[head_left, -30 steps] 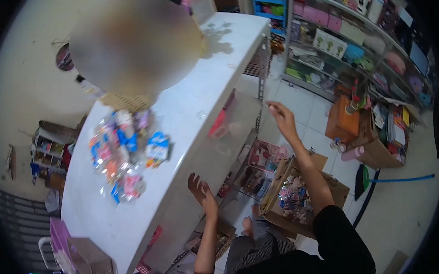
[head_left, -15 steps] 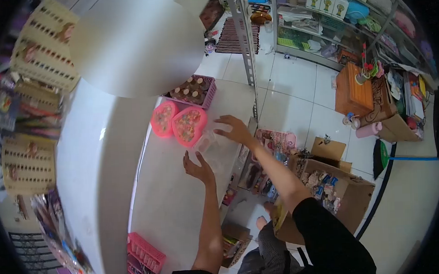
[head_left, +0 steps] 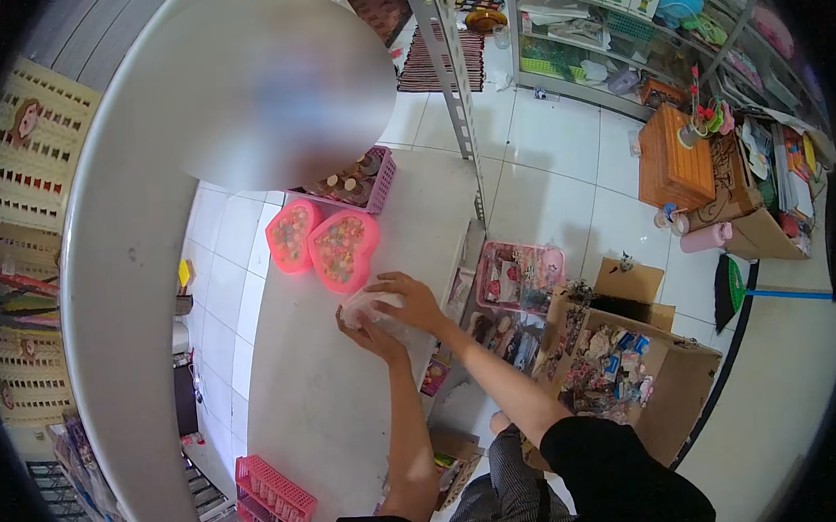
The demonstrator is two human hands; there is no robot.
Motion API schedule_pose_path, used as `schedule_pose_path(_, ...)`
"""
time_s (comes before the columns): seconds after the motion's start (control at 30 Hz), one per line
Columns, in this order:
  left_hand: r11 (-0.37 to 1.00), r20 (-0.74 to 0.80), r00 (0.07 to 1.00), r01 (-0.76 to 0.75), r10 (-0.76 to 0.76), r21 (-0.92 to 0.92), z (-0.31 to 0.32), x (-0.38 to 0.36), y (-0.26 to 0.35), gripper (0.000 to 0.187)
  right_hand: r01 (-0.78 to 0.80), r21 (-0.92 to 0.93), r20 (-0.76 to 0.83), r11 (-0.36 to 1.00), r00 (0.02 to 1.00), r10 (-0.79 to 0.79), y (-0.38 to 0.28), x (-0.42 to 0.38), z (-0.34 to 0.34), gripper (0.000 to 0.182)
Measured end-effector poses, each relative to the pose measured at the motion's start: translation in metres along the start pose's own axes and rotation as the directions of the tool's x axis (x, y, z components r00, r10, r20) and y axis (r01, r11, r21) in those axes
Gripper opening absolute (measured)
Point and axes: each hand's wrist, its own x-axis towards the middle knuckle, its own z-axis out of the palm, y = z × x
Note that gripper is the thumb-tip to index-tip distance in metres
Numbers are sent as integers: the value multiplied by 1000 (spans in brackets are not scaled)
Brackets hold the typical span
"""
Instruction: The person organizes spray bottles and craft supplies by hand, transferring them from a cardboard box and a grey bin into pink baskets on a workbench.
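Note:
A clear plastic container or wrapper (head_left: 364, 305) lies between my hands on the pale shelf top; its exact kind is hard to make out. My left hand (head_left: 379, 340) curls round its near side. From the right, my right hand (head_left: 412, 303) closes over its other side, fingers bent. Just beyond my fingers sits a pink heart-shaped box (head_left: 345, 251) showing many small colourful pieces. A second pink heart-shaped box (head_left: 294, 236) rests against it on the left. Behind both stands a purple basket (head_left: 378, 193) with brown bottles that have pale caps.
A metal upright post (head_left: 458, 101) rises at the shelf's far right corner. Pink baskets (head_left: 274, 491) sit at the near left. Below on the right are a pink tray (head_left: 521, 277) and an open cardboard box (head_left: 670, 381) of small goods. A white curved counter (head_left: 111, 274) borders the left.
Both hands have come together round the clear plastic item, where before they were apart with fingers spread. The view has shifted, showing more floor on the left.

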Motion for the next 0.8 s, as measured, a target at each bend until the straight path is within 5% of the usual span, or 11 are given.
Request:
schedule_pose_path(0.17,1000,-104,994,-12,14,20,-4,-9,22,35,12,-23,-24,1000,1000,-12,-9,-13,12,24)
schedule_pose_path(0.33,972,-127,979,132,-158,-196,-16,-26,26,37,28,-150,-238,988,969,-63,-25,-35,22,20)
schedule_pose_path(0.67,958,-222,963,90,-153,-271,-30,-25,30,40,48,-59,-116,997,992,-55,-31,-41,31,21)
schedule_pose_path(0.73,993,-194,974,111,-117,-42,-35,-22,22,44,160,-100,-2,982,987,-162,-12,-35,25,21)
schedule_pose_path(0.8,997,-170,982,76,-81,-33,-39,-28,21,45,149,-68,45,986,988,-146,-8,-41,23,23)
